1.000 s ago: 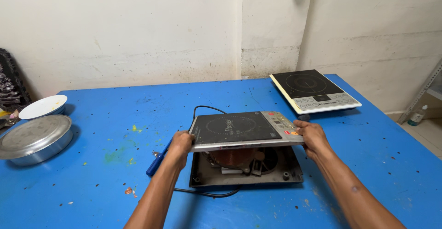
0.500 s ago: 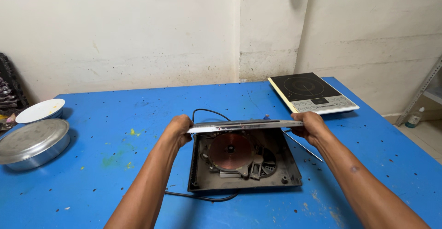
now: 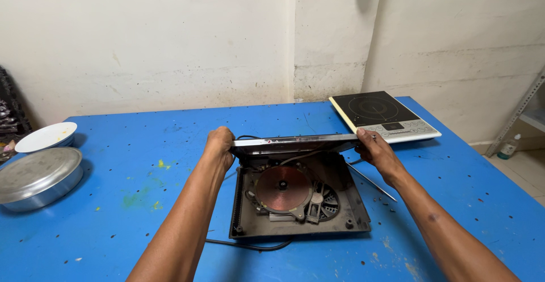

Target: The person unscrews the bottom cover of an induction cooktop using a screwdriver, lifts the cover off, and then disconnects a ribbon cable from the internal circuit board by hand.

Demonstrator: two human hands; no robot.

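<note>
Now the top panel [image 3: 292, 142] of a cooktop is being held edge-on above its open base [image 3: 299, 197], near the middle of the blue table [image 3: 142, 202]. The left hand [image 3: 219, 146] is gripping the panel's left end and the right hand [image 3: 376, 150] is gripping its right end, so both are clamped on it and spread well apart. The panel is tilting so far that only its thin silver rim is showing. Below it, the dark base is lying open, showing a copper-coloured coil [image 3: 283, 187] and a small fan [image 3: 323, 201] just beside the coil at 4 o'clock. A black cord [image 3: 250, 244] is trailing from under the base at 7 o'clock. A thin metal rod [image 3: 372, 182] is lying on the table at 3 o'clock of the base.

A second cooktop [image 3: 383, 116], black glass with a pale control strip, is sitting at 1 o'clock, well apart. At 9 o'clock a round metal pan [image 3: 37, 178] is resting near the table's edge, with a white bowl [image 3: 46, 137] just behind it. A small bottle [image 3: 508, 146] with a green label is standing on the floor at 3 o'clock.

Compared with a second ago, the panel is lifted higher and tipped up, its glass face no longer showing, and the coil is now exposed.
</note>
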